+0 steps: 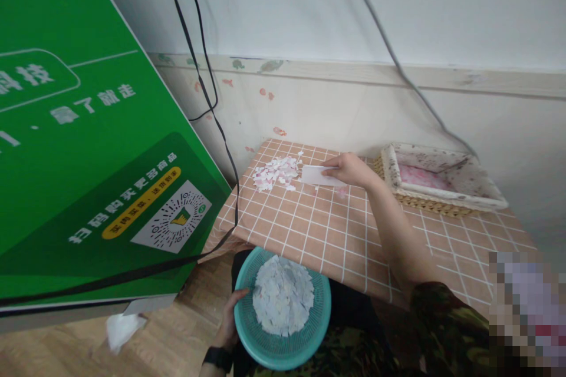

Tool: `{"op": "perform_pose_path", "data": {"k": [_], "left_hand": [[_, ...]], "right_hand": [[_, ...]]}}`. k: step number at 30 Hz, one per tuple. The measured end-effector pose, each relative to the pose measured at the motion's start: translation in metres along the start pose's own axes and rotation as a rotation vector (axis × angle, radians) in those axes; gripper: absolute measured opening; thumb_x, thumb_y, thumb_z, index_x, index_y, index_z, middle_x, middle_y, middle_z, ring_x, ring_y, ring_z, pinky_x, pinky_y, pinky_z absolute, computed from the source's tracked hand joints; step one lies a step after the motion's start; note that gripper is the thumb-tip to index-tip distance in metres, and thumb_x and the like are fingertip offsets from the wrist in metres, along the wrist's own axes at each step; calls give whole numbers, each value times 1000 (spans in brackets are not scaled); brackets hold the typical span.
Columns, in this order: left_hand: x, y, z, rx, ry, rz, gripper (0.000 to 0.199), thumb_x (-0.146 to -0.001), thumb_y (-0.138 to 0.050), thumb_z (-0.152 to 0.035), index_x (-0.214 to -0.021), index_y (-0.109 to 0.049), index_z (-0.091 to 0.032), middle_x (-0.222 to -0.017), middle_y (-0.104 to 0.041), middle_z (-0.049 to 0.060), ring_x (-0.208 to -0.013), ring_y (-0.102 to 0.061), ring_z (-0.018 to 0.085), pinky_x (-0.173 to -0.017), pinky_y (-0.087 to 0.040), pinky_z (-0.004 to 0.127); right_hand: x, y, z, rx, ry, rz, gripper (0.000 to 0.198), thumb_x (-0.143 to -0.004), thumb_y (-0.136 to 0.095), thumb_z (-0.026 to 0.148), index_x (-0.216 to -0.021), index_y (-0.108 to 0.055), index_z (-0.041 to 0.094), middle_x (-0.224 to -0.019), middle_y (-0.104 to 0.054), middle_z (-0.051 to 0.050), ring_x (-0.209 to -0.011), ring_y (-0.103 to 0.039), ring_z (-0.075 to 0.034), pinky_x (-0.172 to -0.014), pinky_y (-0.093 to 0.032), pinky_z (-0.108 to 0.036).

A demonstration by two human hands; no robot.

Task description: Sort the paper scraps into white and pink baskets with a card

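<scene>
My right hand grips a flat white card over the checked tabletop. Just left of the card lies a loose pile of white and pale pink paper scraps, with a few bits scattered around it. On my lap, below the table's front edge, rests a round teal plastic basket. A heap of whitish paper scraps fills its middle. My left hand holds the basket by its left rim, thumb over the edge and the other fingers hidden.
A cloth-lined wicker basket with pink scraps inside stands at the table's back right. The checked tablecloth covers the table. A large green panel rises at left, with black cables hanging before it. White plastic lies on the floor.
</scene>
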State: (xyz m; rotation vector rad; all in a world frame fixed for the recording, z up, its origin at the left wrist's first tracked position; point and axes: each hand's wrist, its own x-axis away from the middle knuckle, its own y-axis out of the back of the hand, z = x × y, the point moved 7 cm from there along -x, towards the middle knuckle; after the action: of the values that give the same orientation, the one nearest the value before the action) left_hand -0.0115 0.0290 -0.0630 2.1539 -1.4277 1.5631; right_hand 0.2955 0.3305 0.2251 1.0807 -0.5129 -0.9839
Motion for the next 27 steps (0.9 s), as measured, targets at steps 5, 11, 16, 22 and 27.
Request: {"op": "perform_pose_path", "data": {"k": [5, 11, 16, 22, 27], "left_hand": [[-1, 2, -2, -7, -35, -18, 22, -66, -70, -25, -79, -71, -8, -68, -75, 11, -65, -70, 30, -62, -53, 39], [1, -7, -5, -14, -34, 45, 20, -69, -67, -24, -83, -72, -10, -70, -76, 8, -72, -70, 29, -69, -53, 39], [4, -6, -5, -43, -11, 39, 22, -70, -68, -25, -83, -72, -8, -72, -76, 11, -76, -70, 32, -70, -53, 41], [-1, 2, -2, -6, -31, 70, 19, -69, -68, -25, -80, -72, -10, -71, -76, 8, -72, -70, 28, -69, -53, 38], [-4, 6, -1, -8, -56, 42, 20, -65, -71, -27, -77, -71, -11, -65, -74, 6, -64, -69, 26, -64, -53, 36]], "right_hand": [[4, 1, 2, -65, 21, 69, 25, -81, -58, 27, -100, -74, 24, -87, -74, 0, -70, -65, -15, -63, -46, -25], [33, 15, 12, 67, -66, -167, 29, -84, -55, 28, -105, -72, 20, -97, -73, -7, -84, -67, -22, -75, -47, -31], [67, -5, 20, 156, -184, -225, 31, -87, -49, 30, -108, -71, 24, -90, -74, -6, -79, -68, -23, -70, -47, -31], [82, -19, 5, 154, -299, -314, 32, -87, -48, 32, -108, -71, 21, -91, -74, -7, -79, -69, -23, -69, -47, -29], [68, -24, 1, 165, -315, -356, 31, -87, -50, 31, -108, -71, 22, -92, -74, -7, -82, -69, -23, -70, -46, -28]]}}
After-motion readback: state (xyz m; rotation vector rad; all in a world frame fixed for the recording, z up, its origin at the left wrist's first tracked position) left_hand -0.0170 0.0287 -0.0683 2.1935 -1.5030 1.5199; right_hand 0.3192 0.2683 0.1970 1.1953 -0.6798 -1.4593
